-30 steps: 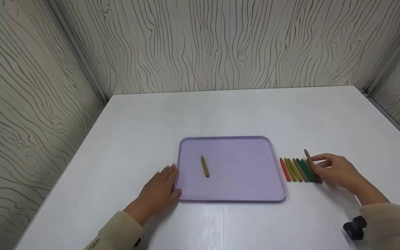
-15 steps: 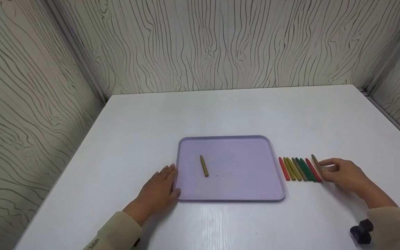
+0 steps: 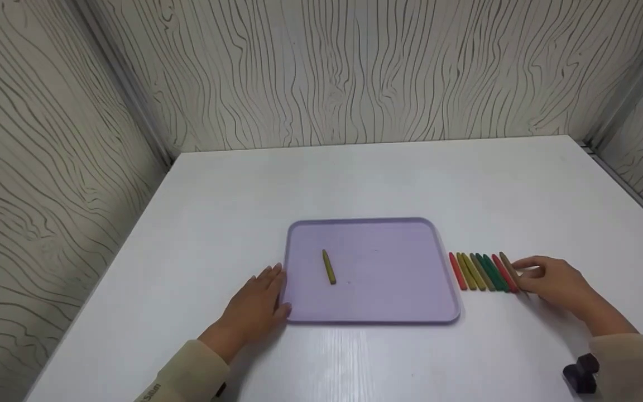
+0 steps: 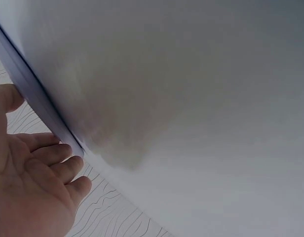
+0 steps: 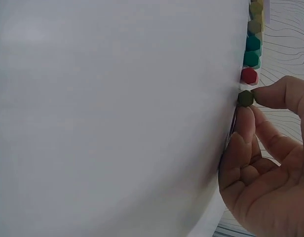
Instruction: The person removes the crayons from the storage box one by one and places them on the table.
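Note:
My right hand [image 3: 558, 282] pinches an olive-brown crayon [image 3: 507, 263] between thumb and fingers, at the right end of a row of crayons. In the right wrist view its six-sided end [image 5: 246, 98] shows just beside the red crayon [image 5: 249, 75]. Along the row lie another red crayon [image 3: 457, 272], yellowish ones, an olive one and green ones [image 3: 492, 273], side by side and slightly slanted. My left hand [image 3: 254, 307] rests with extended fingers against the left edge of a lilac tray [image 3: 394, 290]. One olive-yellow crayon [image 3: 329, 267] lies alone on that tray.
Everything sits on a white table [image 3: 366, 184], the crayon row just off the tray's right edge. Wood-grain-patterned panels [image 3: 332, 72] stand behind and at both sides. A small black device [image 3: 581, 374] is at the right sleeve.
My right hand has moved right with the olive-brown crayon and lowered it beside the red one, which had been mostly covered. The left hand and tray have stayed put.

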`<state>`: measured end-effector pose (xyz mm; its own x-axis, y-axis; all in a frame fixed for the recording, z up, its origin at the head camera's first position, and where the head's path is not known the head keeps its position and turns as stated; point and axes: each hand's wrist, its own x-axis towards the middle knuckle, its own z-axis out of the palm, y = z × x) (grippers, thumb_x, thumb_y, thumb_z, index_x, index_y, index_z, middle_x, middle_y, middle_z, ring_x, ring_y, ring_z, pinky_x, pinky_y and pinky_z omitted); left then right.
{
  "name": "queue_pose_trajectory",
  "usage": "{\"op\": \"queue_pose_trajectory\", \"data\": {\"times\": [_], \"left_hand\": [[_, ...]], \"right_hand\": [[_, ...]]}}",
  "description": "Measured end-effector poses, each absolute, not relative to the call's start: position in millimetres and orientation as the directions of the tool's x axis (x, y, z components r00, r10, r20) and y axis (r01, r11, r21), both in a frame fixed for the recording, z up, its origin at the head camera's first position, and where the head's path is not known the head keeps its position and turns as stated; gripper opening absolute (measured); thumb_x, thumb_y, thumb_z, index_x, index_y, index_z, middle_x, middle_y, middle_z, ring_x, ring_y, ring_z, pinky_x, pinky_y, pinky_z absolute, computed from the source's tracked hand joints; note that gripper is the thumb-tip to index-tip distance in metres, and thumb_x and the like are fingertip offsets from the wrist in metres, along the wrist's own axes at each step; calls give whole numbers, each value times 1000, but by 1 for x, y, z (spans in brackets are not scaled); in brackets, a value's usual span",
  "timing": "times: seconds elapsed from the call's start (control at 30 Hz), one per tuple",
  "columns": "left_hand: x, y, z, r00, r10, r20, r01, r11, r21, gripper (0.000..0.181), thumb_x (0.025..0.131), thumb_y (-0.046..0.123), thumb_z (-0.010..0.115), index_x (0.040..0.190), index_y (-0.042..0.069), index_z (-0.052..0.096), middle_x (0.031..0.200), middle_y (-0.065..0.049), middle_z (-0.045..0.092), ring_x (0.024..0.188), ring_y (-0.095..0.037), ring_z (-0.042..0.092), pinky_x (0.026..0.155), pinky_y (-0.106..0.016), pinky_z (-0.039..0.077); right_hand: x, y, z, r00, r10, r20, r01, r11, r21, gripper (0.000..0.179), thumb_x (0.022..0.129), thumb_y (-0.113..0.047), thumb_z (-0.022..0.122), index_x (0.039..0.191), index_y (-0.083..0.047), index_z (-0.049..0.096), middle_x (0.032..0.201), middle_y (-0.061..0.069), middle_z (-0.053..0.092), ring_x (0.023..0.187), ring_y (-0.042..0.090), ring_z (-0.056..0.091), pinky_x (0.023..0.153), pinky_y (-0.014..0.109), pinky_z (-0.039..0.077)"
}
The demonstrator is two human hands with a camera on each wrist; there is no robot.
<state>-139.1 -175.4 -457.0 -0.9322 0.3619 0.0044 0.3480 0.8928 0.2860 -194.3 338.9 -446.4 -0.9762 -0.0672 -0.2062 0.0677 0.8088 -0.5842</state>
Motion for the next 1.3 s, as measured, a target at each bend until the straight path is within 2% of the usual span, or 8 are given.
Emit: {"op": "queue_pose_trajectory", "data": {"times": [0.27, 0.43, 0.57, 0.7, 0.87, 1.1, 1.3], "left_hand": [[-140, -176, -459, -933, 360, 14, 349, 896, 275, 63, 95, 30, 56, 142, -8, 37, 149, -19, 34, 138, -35, 28, 111, -50, 25], [-140, -176, -459, -933, 358, 16, 349, 898, 270, 63, 94, 29, 56, 141, -8, 37, 148, -19, 34, 138, -35, 28, 111, -50, 25], [-141, -175, -459, -933, 358, 22, 351, 898, 266, 63, 94, 29, 56, 141, -8, 37, 148, -19, 35, 137, -35, 29, 111, -50, 26], [-141, -175, -459, -933, 360, 26, 354, 898, 262, 62, 94, 29, 56, 141, -8, 38, 148, -19, 36, 137, -35, 29, 111, -50, 26], [-140, -175, -458, -931, 365, 28, 360, 898, 254, 62, 95, 29, 56, 141, -8, 38, 147, -20, 36, 137, -35, 30, 110, -50, 26], [-139, -176, -456, -933, 359, -4, 342, 891, 298, 63, 96, 29, 54, 143, -7, 34, 150, -19, 31, 139, -34, 25, 112, -50, 23], [-141, -175, -459, -933, 361, 14, 351, 896, 273, 62, 95, 29, 55, 142, -7, 36, 149, -19, 34, 138, -34, 28, 111, -50, 25]], "right_hand": [[-194, 339, -441, -980, -62, -189, 54, 831, -554, 56, 89, -28, 62, 128, 10, 49, 111, 30, 60, 89, 34, 59, 64, 34, 50], [-192, 341, -435, -986, -89, -139, -7, 863, -505, 67, 88, -38, 64, 132, 9, 45, 117, 34, 55, 103, 50, 53, 73, 50, 52], [-192, 343, -430, -989, -105, -103, -48, 892, -449, 76, 88, -45, 64, 135, 10, 39, 124, 39, 48, 109, 56, 48, 77, 59, 50], [-193, 343, -425, -992, -112, -64, -77, 912, -404, 82, 87, -49, 63, 136, 11, 37, 127, 43, 40, 110, 58, 45, 79, 65, 47], [-196, 341, -417, -993, -111, -34, -90, 923, -374, 87, 86, -53, 63, 138, 11, 34, 130, 47, 33, 115, 62, 36, 85, 72, 37], [-200, 331, -408, -993, -118, -24, -102, 928, -357, 92, 84, -58, 62, 142, 7, 32, 133, 44, 32, 120, 61, 30, 85, 76, 32], [-206, 314, -404, -992, -125, -29, -106, 927, -360, 94, 82, -59, 64, 142, 6, 32, 133, 43, 32, 120, 60, 30, 85, 78, 30]]}}
